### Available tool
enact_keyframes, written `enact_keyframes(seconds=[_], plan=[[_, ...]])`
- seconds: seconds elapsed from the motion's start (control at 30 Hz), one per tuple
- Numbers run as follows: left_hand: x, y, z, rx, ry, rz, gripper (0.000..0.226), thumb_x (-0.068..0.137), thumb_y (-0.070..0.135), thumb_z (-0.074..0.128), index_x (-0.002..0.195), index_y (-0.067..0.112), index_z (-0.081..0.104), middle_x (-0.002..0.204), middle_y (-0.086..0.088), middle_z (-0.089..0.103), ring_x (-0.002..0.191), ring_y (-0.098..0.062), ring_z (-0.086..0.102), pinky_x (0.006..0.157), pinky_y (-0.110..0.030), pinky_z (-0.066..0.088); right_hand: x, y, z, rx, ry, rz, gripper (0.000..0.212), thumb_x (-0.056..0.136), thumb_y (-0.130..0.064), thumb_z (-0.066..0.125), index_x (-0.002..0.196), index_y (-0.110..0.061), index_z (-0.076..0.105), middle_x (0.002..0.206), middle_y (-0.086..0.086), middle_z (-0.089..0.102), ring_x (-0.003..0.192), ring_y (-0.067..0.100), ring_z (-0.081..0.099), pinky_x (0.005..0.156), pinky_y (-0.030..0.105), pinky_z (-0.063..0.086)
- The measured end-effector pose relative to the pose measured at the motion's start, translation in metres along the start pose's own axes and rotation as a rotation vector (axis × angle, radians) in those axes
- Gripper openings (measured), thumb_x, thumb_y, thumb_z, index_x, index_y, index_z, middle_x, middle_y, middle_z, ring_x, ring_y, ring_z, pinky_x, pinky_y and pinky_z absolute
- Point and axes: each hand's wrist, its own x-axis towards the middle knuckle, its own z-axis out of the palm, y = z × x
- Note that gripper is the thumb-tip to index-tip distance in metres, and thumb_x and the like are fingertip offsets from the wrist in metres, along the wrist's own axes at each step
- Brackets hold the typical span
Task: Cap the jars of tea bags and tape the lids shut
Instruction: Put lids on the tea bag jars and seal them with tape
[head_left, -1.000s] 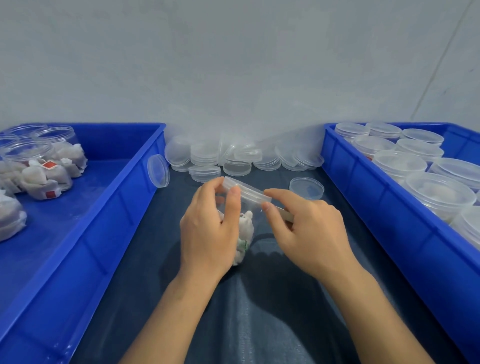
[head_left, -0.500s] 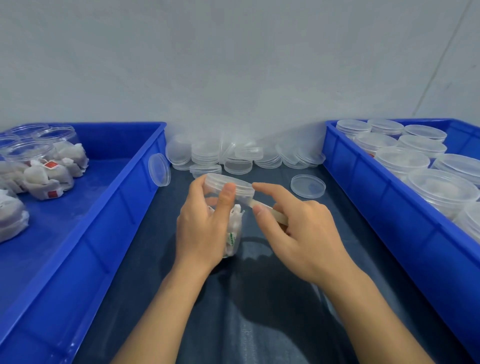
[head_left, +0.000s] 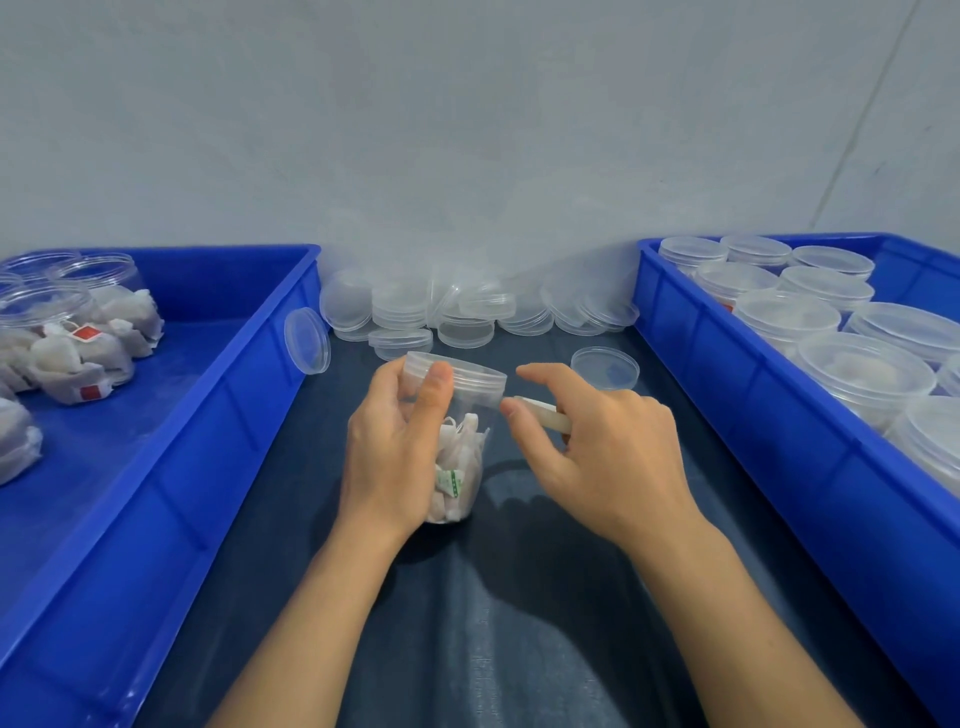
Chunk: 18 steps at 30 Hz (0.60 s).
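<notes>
Gripping the capped jar (head_left: 457, 441) mid-worktop with the left hand (head_left: 395, 447) to steady its lid (head_left: 460, 376), pinching a tape strip (head_left: 540, 413) in the right hand (head_left: 608, 452) beside the rim, probably for sealing.

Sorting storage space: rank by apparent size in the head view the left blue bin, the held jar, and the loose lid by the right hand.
1. left blue bin
2. held jar
3. loose lid, though it lies farther away.

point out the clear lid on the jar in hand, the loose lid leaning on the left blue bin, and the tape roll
clear plastic lid on the held jar (head_left: 470, 375), head view, side rim
loose clear lid leaning on the left blue bin (head_left: 307, 340), head view, flat face
pale tape roll (head_left: 543, 414), head view, exposed edge
</notes>
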Motion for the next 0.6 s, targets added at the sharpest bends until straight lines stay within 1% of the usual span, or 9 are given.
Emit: enact_keyframes(seconds=[0.07,0.1,0.27,0.37,0.5,0.6], plan=[[0.0004,0.0008,-0.0007,0.001,-0.011,0.000,0.057,0.089,0.077,0.049,0.111,0.028,0.069,0.104,0.014,0.076,0.099,-0.010,0.073,0.094,-0.045,0.057,0.0005,0.0007,0.0013,-0.014,0.017,0.005,0.043,0.097,-0.061,0.044,0.120,-0.035,0.070,0.048,-0.020,0.025,0.055,0.024,0.061,0.053,0.031,0.040],[0.0005,0.0010,-0.0010,0.001,-0.014,0.001,0.057,0.089,0.077,0.049,0.111,0.028,0.069,0.103,0.013,0.077,0.099,-0.011,0.073,0.094,-0.045,0.057,0.0007,0.0012,0.0019,-0.018,0.014,0.009,0.043,0.097,-0.062,0.045,0.120,-0.036,0.070,0.048,-0.020,0.025,0.056,0.024,0.061,0.053,0.031,0.040],[-0.0001,0.0022,-0.0026,-0.020,-0.025,-0.009,0.055,0.090,0.076,0.049,0.107,0.028,0.070,0.102,0.009,0.077,0.098,-0.016,0.074,0.093,-0.051,0.057,0.0013,0.0036,0.0027,0.012,-0.048,0.053,0.047,0.095,-0.067,0.041,0.125,-0.041,0.066,0.051,-0.014,0.040,0.061,0.024,0.061,0.059,0.034,0.045],[-0.0006,0.0029,-0.0022,-0.042,-0.041,-0.030,0.055,0.091,0.075,0.050,0.107,0.027,0.071,0.103,0.008,0.078,0.096,-0.015,0.075,0.093,-0.053,0.058,0.0020,0.0044,0.0019,0.035,-0.091,0.081,0.053,0.093,-0.071,0.037,0.128,-0.043,0.064,0.053,-0.012,0.048,0.064,0.023,0.061,0.064,0.036,0.049],[-0.0005,0.0032,-0.0018,-0.058,-0.061,-0.046,0.055,0.092,0.075,0.049,0.107,0.027,0.072,0.105,0.008,0.078,0.093,-0.014,0.076,0.090,-0.051,0.060,0.0028,0.0047,0.0003,0.059,-0.123,0.111,0.055,0.091,-0.074,0.036,0.130,-0.045,0.061,0.056,-0.011,0.055,0.070,0.023,0.063,0.070,0.038,0.051],[-0.0001,0.0019,-0.0020,-0.080,-0.077,-0.052,0.054,0.094,0.073,0.049,0.108,0.026,0.073,0.105,0.006,0.079,0.093,-0.014,0.077,0.087,-0.046,0.061,0.0029,0.0039,-0.0014,0.069,-0.135,0.123,0.052,0.092,-0.073,0.039,0.130,-0.046,0.061,0.057,-0.011,0.056,0.072,0.022,0.063,0.071,0.038,0.051]])
